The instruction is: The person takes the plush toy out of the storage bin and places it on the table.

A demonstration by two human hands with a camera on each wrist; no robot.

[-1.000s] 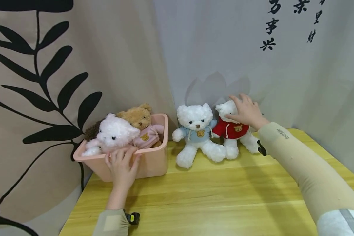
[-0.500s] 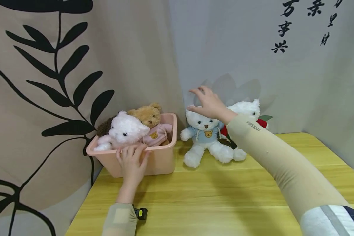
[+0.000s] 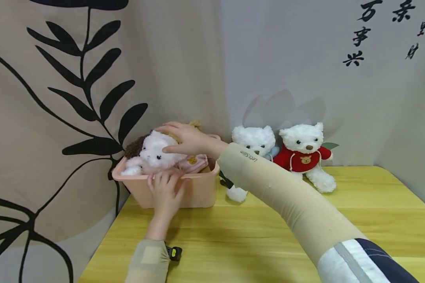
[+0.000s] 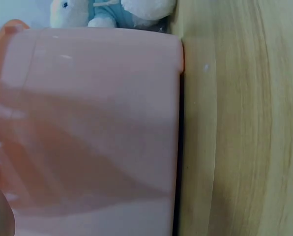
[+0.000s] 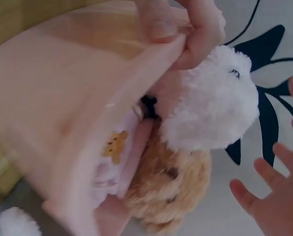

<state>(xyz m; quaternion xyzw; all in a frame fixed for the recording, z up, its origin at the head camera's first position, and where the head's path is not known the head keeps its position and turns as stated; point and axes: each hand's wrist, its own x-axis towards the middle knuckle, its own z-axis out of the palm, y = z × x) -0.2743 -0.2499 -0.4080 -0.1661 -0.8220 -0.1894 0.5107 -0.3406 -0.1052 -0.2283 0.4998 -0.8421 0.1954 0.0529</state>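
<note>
A pink plastic bin [image 3: 202, 192] holds several plush toys. My left hand [image 3: 167, 196] grips its front rim, fingers over the edge and thumb outside. My right hand [image 3: 193, 140] is spread over the bin, its fingers overlapping the head of a white teddy bear [image 3: 152, 151] in the head view. In the right wrist view, those fingers [image 5: 269, 174] stand apart from the plush and hold nothing. A light brown teddy bear [image 5: 171, 184] in a pink top sits beside the white one, mostly hidden by my right hand in the head view. Dark brown curly plush [image 3: 133, 148] shows behind.
Right of the bin, a white bear in blue [image 3: 253, 137] sits partly behind my right forearm. Beside it is a white bear in a red hoodie [image 3: 304, 151]. All stand on a wooden table [image 3: 375, 212] against a printed curtain [image 3: 184, 70].
My right hand has swept left from the red-hoodie bear, past the bear in blue, to above the bin. My left hand has stayed on the rim. The head view has turned slightly left.
</note>
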